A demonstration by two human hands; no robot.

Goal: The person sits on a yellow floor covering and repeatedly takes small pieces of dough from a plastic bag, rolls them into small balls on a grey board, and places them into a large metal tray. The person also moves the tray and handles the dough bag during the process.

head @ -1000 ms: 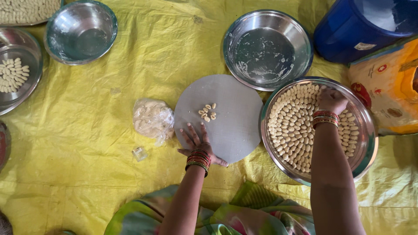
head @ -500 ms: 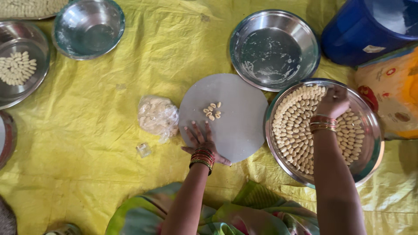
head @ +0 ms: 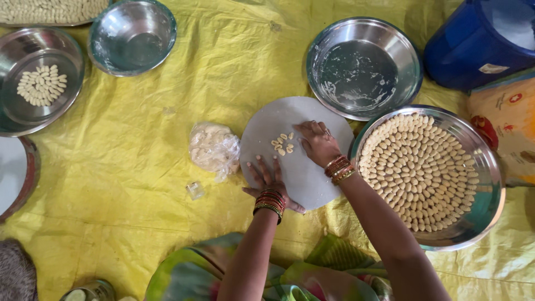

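Observation:
A round grey board (head: 312,173) lies on the yellow sheet (head: 139,212). My left hand (head: 270,179) rests flat on the board's near edge, fingers spread. My right hand (head: 317,142) is on the board, fingers curled beside several small pale dough pieces (head: 282,143). Whether it holds one I cannot tell. To the right, a steel plate (head: 484,212) holds many such pieces laid in rings (head: 418,170).
A clear bag of dough (head: 213,148) lies left of the board. A smeared steel plate (head: 362,67) sits behind it, a blue tub (head: 479,42) at far right. A steel bowl (head: 132,34) and a plate with dough pieces (head: 39,78) stand at left.
My right hand has moved from the steel plate of ringed pieces leftward onto the grey board, next to the loose pieces. My left hand stays on the board's edge.

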